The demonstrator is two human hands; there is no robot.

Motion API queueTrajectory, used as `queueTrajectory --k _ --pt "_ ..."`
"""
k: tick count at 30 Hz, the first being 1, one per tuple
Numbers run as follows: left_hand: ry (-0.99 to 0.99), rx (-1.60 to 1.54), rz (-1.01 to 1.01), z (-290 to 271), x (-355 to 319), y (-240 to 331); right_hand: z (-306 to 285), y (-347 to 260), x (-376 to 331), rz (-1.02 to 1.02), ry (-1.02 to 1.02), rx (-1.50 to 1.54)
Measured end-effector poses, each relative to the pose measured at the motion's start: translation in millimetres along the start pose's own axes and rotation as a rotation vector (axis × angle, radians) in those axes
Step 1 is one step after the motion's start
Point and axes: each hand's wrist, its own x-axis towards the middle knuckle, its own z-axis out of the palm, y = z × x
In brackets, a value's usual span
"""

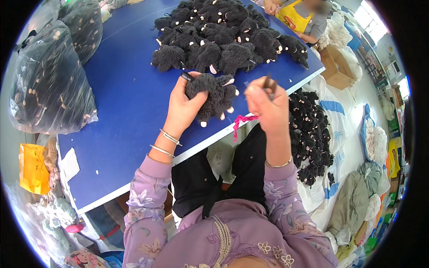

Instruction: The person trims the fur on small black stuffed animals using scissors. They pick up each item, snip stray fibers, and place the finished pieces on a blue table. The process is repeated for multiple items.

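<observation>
In my left hand [184, 103] is a black plush toy [213, 96], fluffy, with small pale pink and whitish tips. The fingers and thumb wrap its left side, above the table's near edge. A short black tag [187, 76] stands out by the fingertips. To the right of the toy, and apart from it, my right hand [271, 109] is closed and slightly smeared by motion. It grips a small dark tool [270, 84], perhaps thread snips, too blurred to be sure. A knotted pink cloth strip [238, 124] hangs beside that hand.
A heap of similar black plush toys [214, 40] covers the far part of the blue table [127, 107]. More lie in a white sack [308, 134] at right. Filled clear bags [51, 85] stand at left. A co-worker in a yellow apron [295, 15] is at the far right, near a cardboard box [337, 67].
</observation>
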Motion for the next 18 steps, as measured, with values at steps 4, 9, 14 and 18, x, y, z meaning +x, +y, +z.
queueTrajectory --k 4,9,14,18 --pt "-0.099 -0.399 -0.303 -2.6 0.7 -6.4 -23.3 12.1 7.2 0.158 0.007 -0.043" --pt "-0.108 -0.37 -0.313 -1.7 -1.1 -4.8 -7.2 43.9 -8.4 0.156 -0.13 -0.366" --pt "-0.036 -0.521 -0.429 -5.8 1.3 -11.6 -6.9 51.4 -6.7 0.545 -0.037 -0.091" --pt "-0.123 -0.367 -0.404 -7.0 1.9 -13.0 6.0 46.0 -7.5 0.318 -0.133 -0.143"
